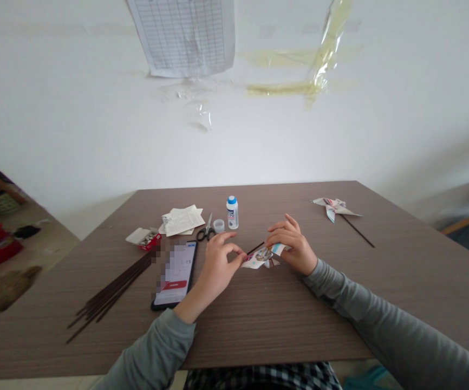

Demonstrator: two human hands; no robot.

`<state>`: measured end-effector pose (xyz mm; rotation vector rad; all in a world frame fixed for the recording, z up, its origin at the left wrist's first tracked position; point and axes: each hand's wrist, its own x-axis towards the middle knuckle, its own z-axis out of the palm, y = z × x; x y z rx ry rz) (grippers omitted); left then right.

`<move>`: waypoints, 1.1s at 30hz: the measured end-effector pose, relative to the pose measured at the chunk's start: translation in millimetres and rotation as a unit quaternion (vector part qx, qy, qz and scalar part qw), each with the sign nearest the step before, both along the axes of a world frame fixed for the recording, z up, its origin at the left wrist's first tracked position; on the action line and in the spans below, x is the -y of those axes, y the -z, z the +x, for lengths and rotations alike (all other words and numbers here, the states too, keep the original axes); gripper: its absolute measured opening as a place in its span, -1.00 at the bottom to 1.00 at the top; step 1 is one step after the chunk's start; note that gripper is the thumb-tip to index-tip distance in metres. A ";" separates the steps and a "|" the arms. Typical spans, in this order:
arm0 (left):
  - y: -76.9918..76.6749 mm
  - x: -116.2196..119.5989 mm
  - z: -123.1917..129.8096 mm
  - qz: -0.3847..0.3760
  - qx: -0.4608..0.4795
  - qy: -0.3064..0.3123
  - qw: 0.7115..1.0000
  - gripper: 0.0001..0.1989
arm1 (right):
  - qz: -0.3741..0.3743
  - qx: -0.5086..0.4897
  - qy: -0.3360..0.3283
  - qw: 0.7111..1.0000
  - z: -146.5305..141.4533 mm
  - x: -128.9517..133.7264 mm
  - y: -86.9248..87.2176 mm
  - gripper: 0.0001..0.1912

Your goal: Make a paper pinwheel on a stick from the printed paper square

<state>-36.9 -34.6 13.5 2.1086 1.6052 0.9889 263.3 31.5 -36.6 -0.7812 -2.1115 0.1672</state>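
Observation:
A paper pinwheel (262, 257) with printed colours is held between my two hands, low over the middle of the table. My left hand (221, 257) pinches its left corner between thumb and forefinger. On its right side, the fingers of my right hand (293, 245) are closed on the paper. A short stretch of dark stick (255, 248) shows behind the pinwheel; the rest is hidden. Past my hands stand a white bottle (233, 213) with a blue cap and a small clear cup (219, 225). Scissors (207, 232) lie just beyond my left hand.
Left on the table (364, 319) are a phone (176, 273), several dark sticks (115, 287), a red-and-white box (147, 238) of small metallic pieces and stacked paper squares (182, 220). Another pinwheel (335, 207) on a stick lies at the back right. A wall (259, 146) rises behind.

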 end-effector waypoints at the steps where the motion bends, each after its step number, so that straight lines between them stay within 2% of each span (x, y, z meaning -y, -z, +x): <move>1: 0.1 0.1 0.0 -0.001 0.000 0.001 1.000 -0.75 | -0.001 -0.002 -0.001 1.000 -0.2 0.2 -0.4 -0.77; 13: 5.0 -0.9 -0.9 0.004 -0.001 0.010 1.000 -0.79 | -0.017 0.002 0.009 1.000 -2.7 1.6 -1.3 -0.84; 20: 11.4 -4.4 -3.4 0.035 0.006 0.025 0.999 -0.76 | 0.001 0.009 0.018 1.000 -3.4 -0.7 3.3 -0.66; 24: 15.4 -6.8 -5.1 0.044 0.007 0.029 0.999 -0.77 | 0.002 0.029 0.016 0.999 -2.7 -1.4 3.9 -0.66; 33: 9.6 -4.0 -3.0 0.019 -0.011 0.021 1.000 -0.76 | -0.027 0.049 0.021 0.998 -4.5 2.2 -2.1 -0.71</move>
